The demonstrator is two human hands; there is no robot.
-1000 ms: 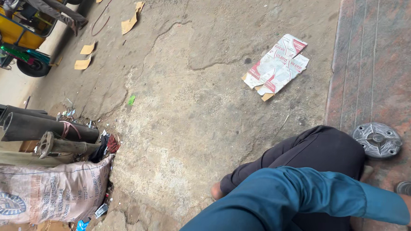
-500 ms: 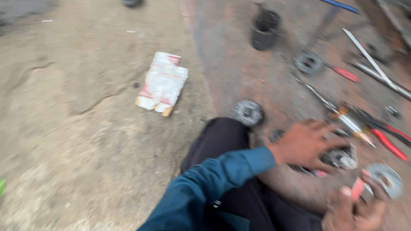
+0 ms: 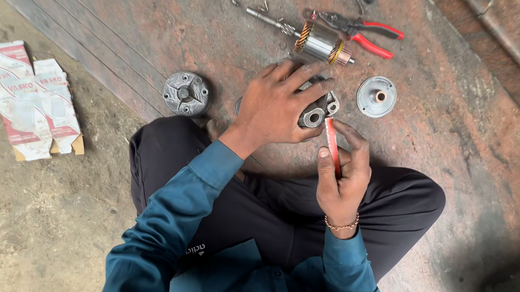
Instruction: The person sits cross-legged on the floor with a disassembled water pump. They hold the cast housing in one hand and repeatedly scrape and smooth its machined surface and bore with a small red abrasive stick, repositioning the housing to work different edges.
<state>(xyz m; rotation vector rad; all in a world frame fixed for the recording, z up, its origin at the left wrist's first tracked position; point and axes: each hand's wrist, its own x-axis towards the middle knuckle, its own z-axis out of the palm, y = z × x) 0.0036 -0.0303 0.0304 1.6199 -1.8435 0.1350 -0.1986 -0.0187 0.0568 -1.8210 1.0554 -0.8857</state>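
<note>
Grey cast-metal housing (image 3: 316, 110) sits under my left hand (image 3: 278, 106), fingers wrapped over its top, pressing it against the rusty floor plate (image 3: 443, 169) just ahead of my crossed legs. My right hand (image 3: 339, 177) is closed around a red-handled tool (image 3: 331, 144), thumb along the shaft, its upper end touching the housing's lower edge; the working tip is hidden, so I cannot tell what kind of tool it is.

Risks, as judged: the tool end meets the housing right beside my left fingertips, so a slip on the greasy metal could drive it into them. The housing is only pinned by hand on a hard plate and could rotate or skid under side load. Small loose hardware near the top edge could roll off and be lost.

Count: one armature with copper windings (image 3: 321, 44), one pair of red-handled pliers (image 3: 365, 31), one round grey flange with holes (image 3: 186, 93), one round end cap (image 3: 376, 96), two flattened cartons (image 3: 34, 100) on the concrete at left.
</note>
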